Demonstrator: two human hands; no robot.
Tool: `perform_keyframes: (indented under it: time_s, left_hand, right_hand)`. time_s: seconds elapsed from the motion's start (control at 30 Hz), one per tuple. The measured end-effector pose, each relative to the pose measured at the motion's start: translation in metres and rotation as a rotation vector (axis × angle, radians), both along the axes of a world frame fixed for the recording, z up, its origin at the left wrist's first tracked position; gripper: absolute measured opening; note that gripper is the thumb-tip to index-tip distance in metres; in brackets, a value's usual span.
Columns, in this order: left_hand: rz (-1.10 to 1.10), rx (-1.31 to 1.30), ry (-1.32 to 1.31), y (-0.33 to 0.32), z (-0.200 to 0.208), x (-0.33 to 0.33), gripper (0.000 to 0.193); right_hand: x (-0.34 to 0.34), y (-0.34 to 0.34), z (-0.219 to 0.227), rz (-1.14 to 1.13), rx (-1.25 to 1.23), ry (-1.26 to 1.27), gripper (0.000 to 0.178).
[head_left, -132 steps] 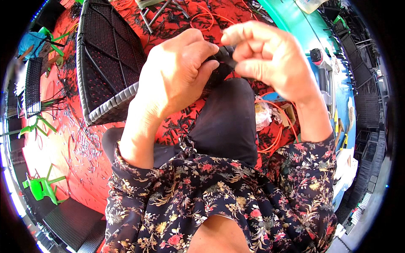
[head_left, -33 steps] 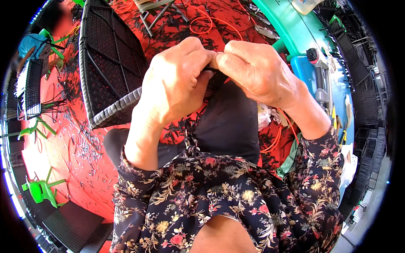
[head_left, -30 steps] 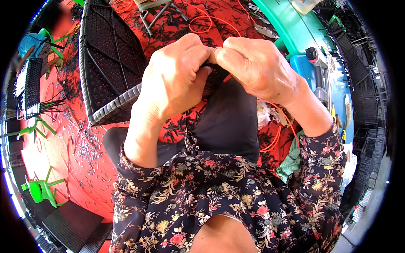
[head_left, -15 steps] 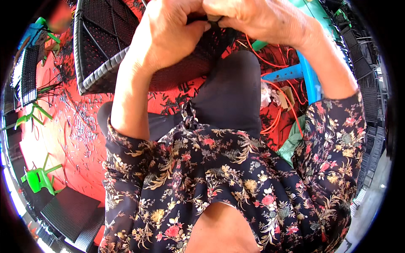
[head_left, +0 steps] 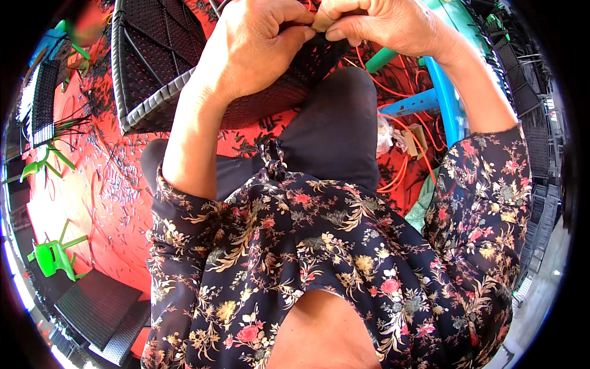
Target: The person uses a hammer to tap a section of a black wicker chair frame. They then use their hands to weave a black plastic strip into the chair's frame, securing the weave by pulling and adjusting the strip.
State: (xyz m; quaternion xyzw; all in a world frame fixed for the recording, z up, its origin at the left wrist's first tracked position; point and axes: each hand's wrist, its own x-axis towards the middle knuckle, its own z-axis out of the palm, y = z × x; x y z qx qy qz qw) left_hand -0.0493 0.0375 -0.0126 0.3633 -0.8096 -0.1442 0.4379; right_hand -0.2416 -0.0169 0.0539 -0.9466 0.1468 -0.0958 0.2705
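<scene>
Left hand (head_left: pixel 246 52): thumb and forefinger drawn close to a pinch, back of hand toward the viewer. Right hand (head_left: pixel 393 27): thumb and forefinger likewise brought together, meeting the left fingertips. Cannot tell whether either grips anything; the small gap at the tips shows no clear strand, and the upper edge of view crops both hands at the knuckles.

Just below and left of them, a black woven furniture piece (head_left: pixel 161 46), reaching from upper left, beneath the left forearm, to the bent right knee (head_left: pixel 341 107). One wrapped edge runs nearly upright at far left; from its lower corner another wrapped edge (head_left: pixel 157 101) climbs rightward to the left wrist. That corner points down and left, toward the person's left side. The visible stretch lies longest crosswise, but the top is cut off and hand and forearm cover the middle, so the true long axis is uncertain. Thin frame bars slant down to the right across the inner panel. Contact between fingertips and weave hard to make out.

Farther out: red floor covering (head_left: pixel 117 240) strewn with dark scraps; orange hose (head_left: pixel 396 178) right of the knee, near a crumpled clear bag (head_left: pixel 385 136). Blue plastic support (head_left: pixel 412 104) partly behind the right forearm. Green plastic stool (head_left: pixel 55 258) at left. Upper left corner blurred; right rim dark, its stacked shapes indistinct.
</scene>
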Motion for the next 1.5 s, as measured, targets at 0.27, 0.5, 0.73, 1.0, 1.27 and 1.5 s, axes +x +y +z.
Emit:
perform_keyframes:
  time_s: [0.27,0.5,0.73,1.0,1.27,1.5]
  left_hand:
    - [0.023,0.013,0.004,-0.003,0.002,0.000,0.014]
    - [0.043,0.021,-0.007,-0.010,-0.002,0.000,0.016]
    - [0.075,0.038,0.047,-0.005,0.003,0.000,0.017]
    - [0.150,0.337,0.050,0.004,0.016,-0.005,0.015]
    - [0.151,0.136,-0.037,0.030,-0.018,0.009,0.021]
    - [0.058,0.202,0.158,0.053,-0.003,0.055,0.023]
  right_hand:
    - [0.003,-0.002,-0.003,0.034,-0.122,0.004,0.014]
    - [0.005,-0.007,-0.017,0.007,-0.222,-0.035,0.023]
    - [0.009,-0.007,-0.017,-0.040,-0.330,-0.006,0.027]
    - [0.009,-0.004,-0.028,-0.057,-0.387,-0.110,0.027]
    - [-0.025,-0.035,-0.106,-0.458,0.554,-0.300,0.013]
    - [0.056,-0.036,-0.125,0.125,0.869,-0.044,0.032]
